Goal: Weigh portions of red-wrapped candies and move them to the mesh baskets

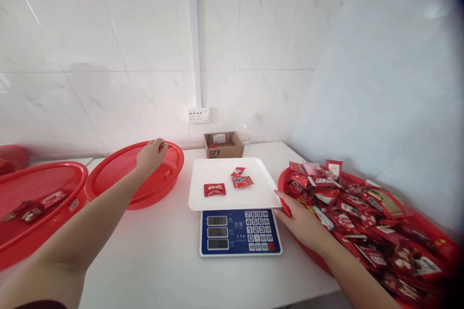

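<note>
My left hand [152,155] hangs over a round red mesh basket [159,164], fingers pinched on a small red-and-white item [164,146] that is mostly hidden. My right hand [300,222] rests by the front right corner of a white scale tray [232,183] and holds a slim red packet [285,207]. Two red snack packets [241,178] overlap on the tray, and a third [214,189] lies apart to their left. A blue digital scale [239,231] sits under the tray. Beside my right hand, a red basket [290,188] is heaped with several red wrapped snacks [362,217].
A red mesh basket [36,188] at far left holds a few packets, and another red container [12,158] stands behind it. A cardboard box [224,145] and a clear bottle [246,133] stand against the tiled wall, below a wall socket [199,115].
</note>
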`<state>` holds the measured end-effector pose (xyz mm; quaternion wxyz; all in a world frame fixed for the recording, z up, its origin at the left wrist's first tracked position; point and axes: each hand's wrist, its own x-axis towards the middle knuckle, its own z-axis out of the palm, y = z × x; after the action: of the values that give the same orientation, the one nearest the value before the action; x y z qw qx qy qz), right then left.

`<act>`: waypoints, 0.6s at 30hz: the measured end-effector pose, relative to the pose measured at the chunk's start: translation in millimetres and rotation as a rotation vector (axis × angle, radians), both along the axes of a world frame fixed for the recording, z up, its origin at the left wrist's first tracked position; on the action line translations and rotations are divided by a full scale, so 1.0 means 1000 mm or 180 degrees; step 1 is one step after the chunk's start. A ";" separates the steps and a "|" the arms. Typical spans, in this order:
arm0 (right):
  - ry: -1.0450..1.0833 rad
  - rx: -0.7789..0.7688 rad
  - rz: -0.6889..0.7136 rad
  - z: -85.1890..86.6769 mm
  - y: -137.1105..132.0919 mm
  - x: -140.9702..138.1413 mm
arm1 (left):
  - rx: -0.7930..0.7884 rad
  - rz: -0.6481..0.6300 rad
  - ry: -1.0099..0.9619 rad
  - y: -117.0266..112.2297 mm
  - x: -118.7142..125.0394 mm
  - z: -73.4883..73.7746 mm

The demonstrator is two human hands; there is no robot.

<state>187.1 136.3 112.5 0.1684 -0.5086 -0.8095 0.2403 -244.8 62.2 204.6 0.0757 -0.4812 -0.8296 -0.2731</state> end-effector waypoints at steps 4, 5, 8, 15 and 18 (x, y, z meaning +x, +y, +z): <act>0.0019 0.0034 0.0011 -0.001 0.000 0.000 | -0.0651 -0.0006 -0.0035 -0.012 -0.010 -0.012; 0.0010 0.0036 0.0015 -0.001 0.001 0.000 | -0.0738 -0.0096 -0.0058 -0.011 -0.005 -0.016; -0.0009 0.0029 0.0023 -0.002 0.001 0.001 | -0.0774 -0.0612 -0.0030 -0.002 0.025 -0.030; -0.0018 -0.0040 -0.0003 0.002 -0.001 -0.001 | -0.1458 -0.2795 0.0089 0.027 0.127 -0.059; 0.0020 -0.0075 0.0012 0.004 -0.002 -0.002 | -0.1557 -0.3050 0.0168 0.052 0.154 -0.063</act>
<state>184.9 134.2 116.4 0.1645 -0.5083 -0.8070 0.2518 -90.5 114.1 141.2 -0.1508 -0.8160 -0.5543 -0.0637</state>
